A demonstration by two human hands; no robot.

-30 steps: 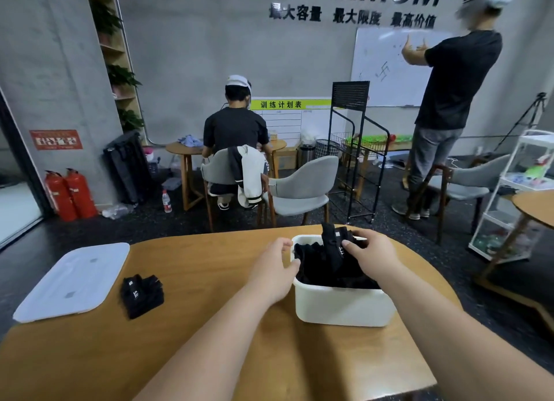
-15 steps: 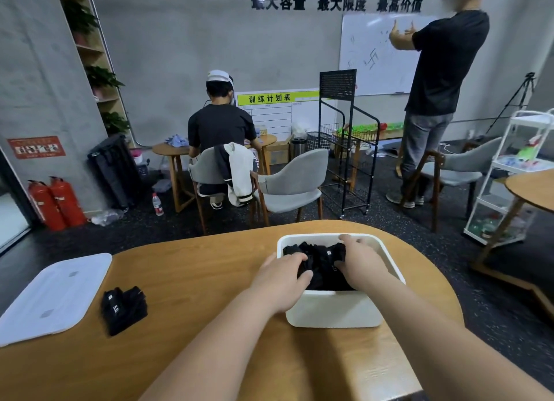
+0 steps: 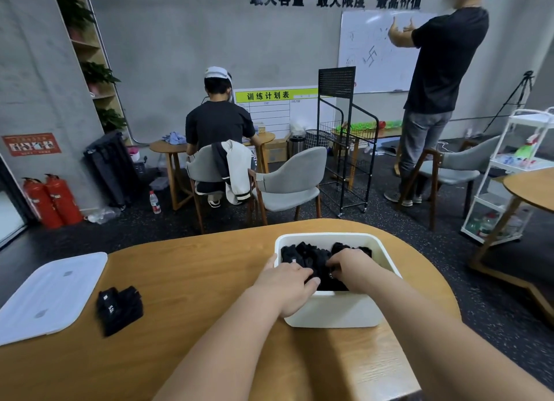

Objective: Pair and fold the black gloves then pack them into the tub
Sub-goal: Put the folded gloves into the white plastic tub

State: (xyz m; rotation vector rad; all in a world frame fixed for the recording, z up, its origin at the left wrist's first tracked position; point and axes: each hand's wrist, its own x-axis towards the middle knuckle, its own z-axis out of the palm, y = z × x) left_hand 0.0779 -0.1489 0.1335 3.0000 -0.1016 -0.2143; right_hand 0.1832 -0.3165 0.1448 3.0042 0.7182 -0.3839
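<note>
One tub point(image 3: 329, 313) upright, gloves point(image 3: 311, 256) inside

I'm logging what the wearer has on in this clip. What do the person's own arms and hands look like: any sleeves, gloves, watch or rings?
Both forearms are bare down to the picture's bottom edge; no sleeve shows. The left hand and right hand are ungloved. No watch or band shows at either wrist, and no ring is visible, though the fingertips are partly hidden.
</note>
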